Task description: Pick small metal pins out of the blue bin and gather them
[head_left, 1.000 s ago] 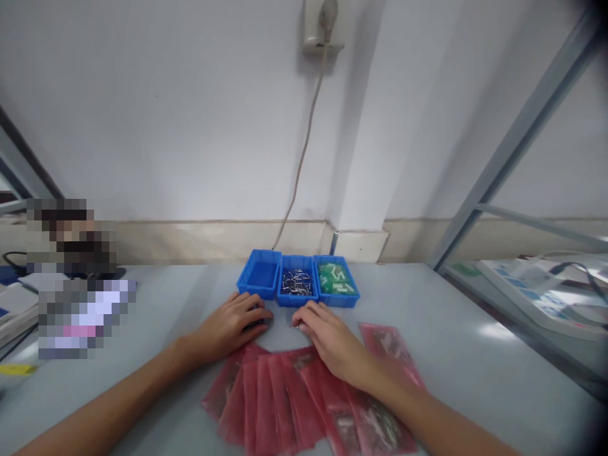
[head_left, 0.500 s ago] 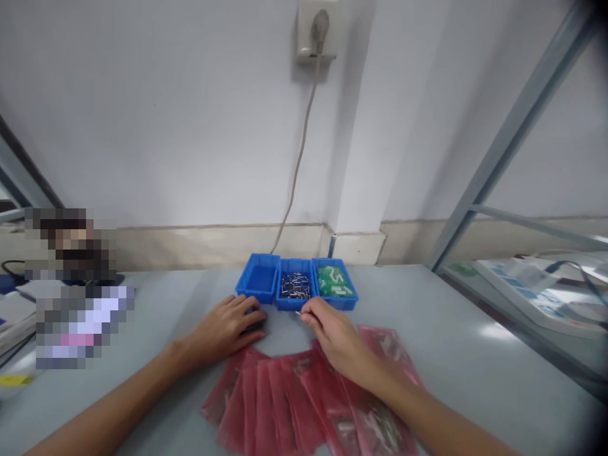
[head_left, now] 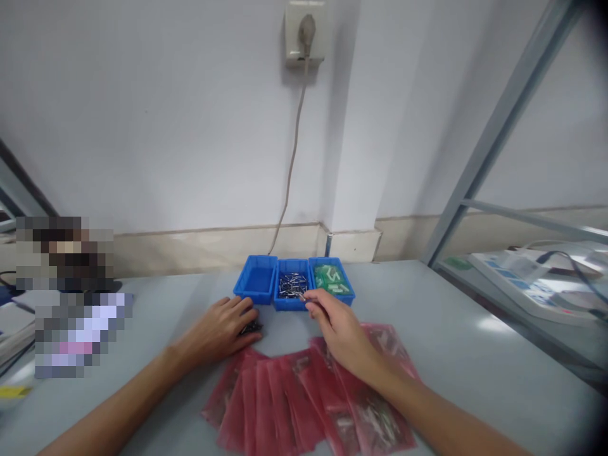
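Note:
My right hand (head_left: 335, 320) pinches a small metal screw (head_left: 302, 297) between thumb and fingertips, over the front rim of the middle blue bin (head_left: 291, 304). Loose screws (head_left: 292, 284) fill the bottom of that bin. On the table, left of it, my left hand (head_left: 228, 322) lies with thumb and fingers apart, curved around a small heap of dark screws (head_left: 251, 326). Its fingers partly hide the heap. Red translucent bags (head_left: 270, 399) are fanned out in front of both hands, several with small parts inside. The right forearm passes above the rightmost bags.
Flanking the middle bin are a blue bin (head_left: 258, 278) with a bare floor and another blue bin (head_left: 349, 296) holding a green bag (head_left: 332, 282) of pale pieces. Behind, a cable (head_left: 292, 158) hangs from a wall socket. A metal frame (head_left: 494, 152) and a power strip (head_left: 529, 288) are at right.
My right hand has risen slightly from in front of the middle bin to its front rim, the small screw still pinched. My left hand stays by the dark heap. The view has shifted slightly.

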Demonstrator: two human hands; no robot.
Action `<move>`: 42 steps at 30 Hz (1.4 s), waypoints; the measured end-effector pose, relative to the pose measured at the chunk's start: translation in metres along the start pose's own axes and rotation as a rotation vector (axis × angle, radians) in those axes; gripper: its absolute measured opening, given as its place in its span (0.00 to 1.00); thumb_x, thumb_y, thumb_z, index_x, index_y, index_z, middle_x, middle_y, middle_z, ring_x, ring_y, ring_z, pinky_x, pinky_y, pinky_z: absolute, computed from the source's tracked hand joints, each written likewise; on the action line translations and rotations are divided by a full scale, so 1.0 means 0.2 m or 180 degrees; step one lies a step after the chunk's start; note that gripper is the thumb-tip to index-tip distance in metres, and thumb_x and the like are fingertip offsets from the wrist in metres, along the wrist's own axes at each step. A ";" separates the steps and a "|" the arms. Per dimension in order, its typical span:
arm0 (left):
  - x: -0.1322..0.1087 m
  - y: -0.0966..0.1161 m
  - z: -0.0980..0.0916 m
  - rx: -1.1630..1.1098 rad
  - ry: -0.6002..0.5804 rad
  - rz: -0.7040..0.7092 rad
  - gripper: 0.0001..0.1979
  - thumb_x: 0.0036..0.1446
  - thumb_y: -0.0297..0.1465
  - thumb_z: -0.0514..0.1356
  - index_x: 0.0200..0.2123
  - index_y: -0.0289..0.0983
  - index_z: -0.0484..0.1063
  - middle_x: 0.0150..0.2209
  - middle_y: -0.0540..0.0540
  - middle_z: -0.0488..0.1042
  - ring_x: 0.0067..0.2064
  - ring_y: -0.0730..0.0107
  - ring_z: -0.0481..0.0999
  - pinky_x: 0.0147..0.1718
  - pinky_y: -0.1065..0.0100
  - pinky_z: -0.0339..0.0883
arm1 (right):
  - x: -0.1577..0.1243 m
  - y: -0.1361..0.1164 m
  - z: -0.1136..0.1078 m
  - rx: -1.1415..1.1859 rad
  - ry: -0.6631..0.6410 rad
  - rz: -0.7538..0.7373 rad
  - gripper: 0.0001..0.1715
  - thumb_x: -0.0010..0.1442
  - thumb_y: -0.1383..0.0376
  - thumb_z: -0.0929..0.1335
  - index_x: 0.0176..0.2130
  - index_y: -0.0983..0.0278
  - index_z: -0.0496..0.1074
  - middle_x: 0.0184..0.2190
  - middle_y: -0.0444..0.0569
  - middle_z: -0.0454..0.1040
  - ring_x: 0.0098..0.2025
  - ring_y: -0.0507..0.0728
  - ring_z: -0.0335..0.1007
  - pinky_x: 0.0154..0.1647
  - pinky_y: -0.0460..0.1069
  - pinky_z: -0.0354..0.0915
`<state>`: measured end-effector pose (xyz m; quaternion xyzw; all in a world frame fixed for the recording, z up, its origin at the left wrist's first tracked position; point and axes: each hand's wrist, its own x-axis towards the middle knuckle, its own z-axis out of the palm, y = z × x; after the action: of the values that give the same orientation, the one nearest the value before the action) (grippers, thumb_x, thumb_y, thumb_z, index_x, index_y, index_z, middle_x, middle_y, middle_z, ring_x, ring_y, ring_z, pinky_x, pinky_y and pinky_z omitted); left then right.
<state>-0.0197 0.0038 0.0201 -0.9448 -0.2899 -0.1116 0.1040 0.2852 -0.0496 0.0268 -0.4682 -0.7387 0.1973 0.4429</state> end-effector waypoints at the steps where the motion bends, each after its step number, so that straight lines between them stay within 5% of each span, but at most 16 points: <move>1: 0.00 0.00 -0.01 0.0001 -0.0049 -0.0040 0.16 0.76 0.45 0.57 0.49 0.38 0.74 0.45 0.43 0.74 0.44 0.56 0.75 0.43 0.60 0.66 | 0.00 0.01 0.00 0.0015 0.0047 -0.0076 0.12 0.78 0.63 0.63 0.54 0.57 0.74 0.47 0.48 0.80 0.48 0.60 0.77 0.51 0.52 0.68; 5: -0.02 0.03 -0.03 0.0169 -0.0161 -0.0268 0.16 0.75 0.45 0.59 0.52 0.39 0.73 0.49 0.41 0.75 0.47 0.53 0.76 0.44 0.58 0.68 | 0.00 0.02 0.02 0.0010 0.0114 -0.0270 0.14 0.77 0.65 0.63 0.57 0.57 0.74 0.52 0.50 0.81 0.54 0.60 0.78 0.56 0.53 0.69; 11: -0.05 0.10 -0.02 0.0687 -0.0474 -0.0966 0.22 0.73 0.49 0.58 0.55 0.38 0.74 0.57 0.34 0.73 0.48 0.46 0.76 0.41 0.55 0.73 | 0.02 0.02 0.01 -0.0062 0.0164 -0.0270 0.10 0.77 0.65 0.64 0.50 0.57 0.75 0.45 0.48 0.81 0.47 0.59 0.79 0.49 0.52 0.71; 18: -0.04 0.12 -0.04 0.0490 -0.0887 -0.1504 0.26 0.74 0.50 0.55 0.62 0.37 0.69 0.61 0.30 0.71 0.46 0.44 0.81 0.36 0.54 0.76 | 0.02 0.00 -0.01 -0.0086 0.0103 -0.0213 0.10 0.77 0.64 0.63 0.49 0.58 0.75 0.44 0.48 0.80 0.46 0.60 0.78 0.49 0.53 0.70; 21: -0.02 0.11 -0.04 0.0271 -0.1007 -0.1343 0.22 0.77 0.48 0.52 0.59 0.37 0.68 0.57 0.35 0.73 0.44 0.50 0.82 0.36 0.58 0.76 | 0.00 0.01 0.00 -0.0111 0.0032 -0.0234 0.11 0.78 0.64 0.63 0.50 0.57 0.75 0.45 0.48 0.81 0.47 0.60 0.78 0.49 0.53 0.70; 30: -0.02 0.07 0.03 -0.0045 -0.0284 -0.0494 0.16 0.80 0.43 0.48 0.56 0.41 0.68 0.50 0.41 0.71 0.47 0.58 0.78 0.29 0.69 0.68 | 0.00 0.01 0.01 -0.0069 -0.0035 -0.0230 0.13 0.79 0.63 0.62 0.51 0.57 0.75 0.47 0.51 0.81 0.49 0.62 0.78 0.51 0.55 0.70; 42: 0.01 0.08 -0.02 -0.0554 -0.0153 -0.0082 0.13 0.80 0.37 0.50 0.53 0.41 0.73 0.49 0.44 0.73 0.50 0.60 0.75 0.44 0.64 0.72 | 0.01 -0.03 -0.01 -0.0066 0.0010 -0.0229 0.06 0.77 0.64 0.64 0.47 0.58 0.72 0.43 0.48 0.77 0.45 0.60 0.75 0.49 0.53 0.68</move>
<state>-0.0088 -0.0090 0.0224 -0.9489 -0.2937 -0.1149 0.0131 0.2846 -0.0513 0.0328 -0.4462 -0.7564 0.1729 0.4460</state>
